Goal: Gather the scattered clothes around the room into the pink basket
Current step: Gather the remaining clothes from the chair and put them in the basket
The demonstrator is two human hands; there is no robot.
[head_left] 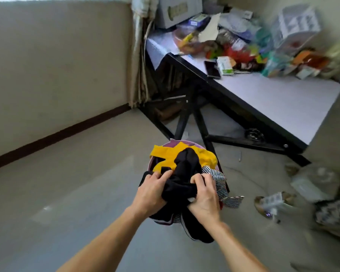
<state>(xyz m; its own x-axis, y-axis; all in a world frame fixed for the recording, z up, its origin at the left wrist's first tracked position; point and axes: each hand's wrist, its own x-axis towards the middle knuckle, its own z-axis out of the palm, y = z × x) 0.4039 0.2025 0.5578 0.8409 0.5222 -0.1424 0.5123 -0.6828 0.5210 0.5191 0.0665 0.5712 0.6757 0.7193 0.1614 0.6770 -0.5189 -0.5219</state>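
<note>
The pink basket (pixel 171 144) stands on the floor in front of me, piled full so that only its far rim shows. A yellow garment (pixel 165 154) lies on top at the back. A black garment (pixel 185 169) is bunched over the pile and hangs down the near side. My left hand (pixel 152 193) and my right hand (pixel 203 197) both grip this black garment, fingers curled into the cloth. A black-and-white striped garment (pixel 222 185) spills over the basket's right edge.
A black-framed table (pixel 273 95) with a cluttered top stands behind the basket, a phone (pixel 212 68) near its edge. Bags and slippers (pixel 269 203) litter the floor at the right. A wall and a curtain (pixel 139 55) are to the left, with bare floor below.
</note>
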